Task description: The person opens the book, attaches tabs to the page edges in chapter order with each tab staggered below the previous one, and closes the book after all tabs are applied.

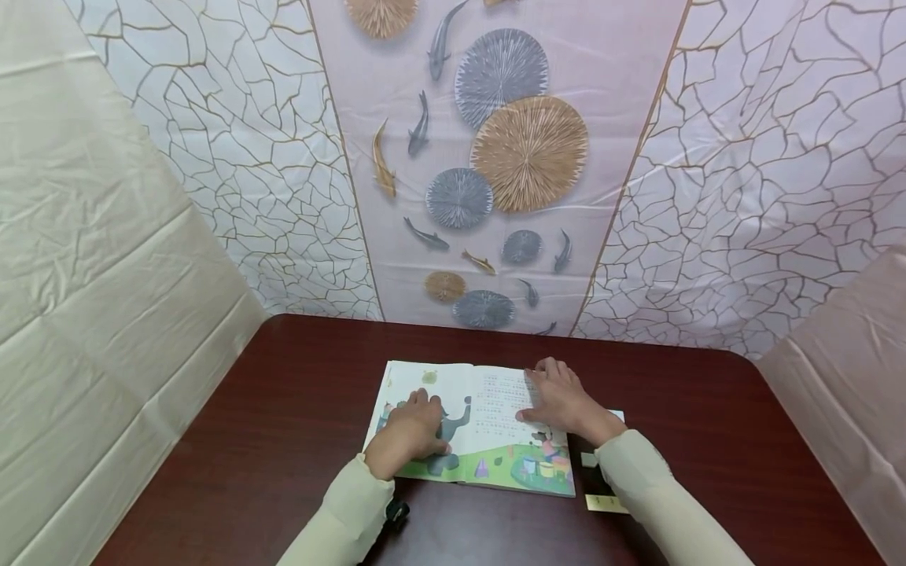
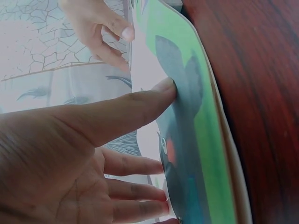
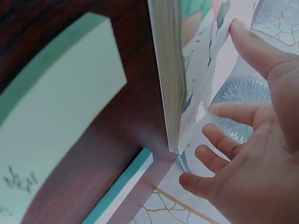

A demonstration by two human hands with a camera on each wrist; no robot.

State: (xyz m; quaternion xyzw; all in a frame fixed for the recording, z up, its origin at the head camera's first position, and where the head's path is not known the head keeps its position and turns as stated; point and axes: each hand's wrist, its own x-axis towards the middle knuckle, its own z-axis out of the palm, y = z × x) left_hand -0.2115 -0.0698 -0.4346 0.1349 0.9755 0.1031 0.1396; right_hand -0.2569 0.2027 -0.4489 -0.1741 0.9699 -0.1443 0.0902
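An open picture book (image 1: 488,428) lies on the dark red-brown table, one page printed with text and the other with a grey animal on green ground. My left hand (image 1: 410,431) rests on the left page, fingers extended. In the left wrist view, its thumb touches the grey figure on the page (image 2: 205,140). At the upper right of the book, my right hand (image 1: 562,397) lies over the right page with its fingers spread. The right wrist view has that hand (image 3: 261,126) beside the book's thick page edge (image 3: 169,88), thumb on the page.
Right of the book, partly under the right sleeve, are small paper pads, including a yellow piece (image 1: 604,503). Close up, one pale green pad (image 3: 70,98) bears handwriting, and another pad has a teal edge (image 3: 119,186). Patterned cloth (image 1: 481,259) hangs behind the table (image 1: 297,393).
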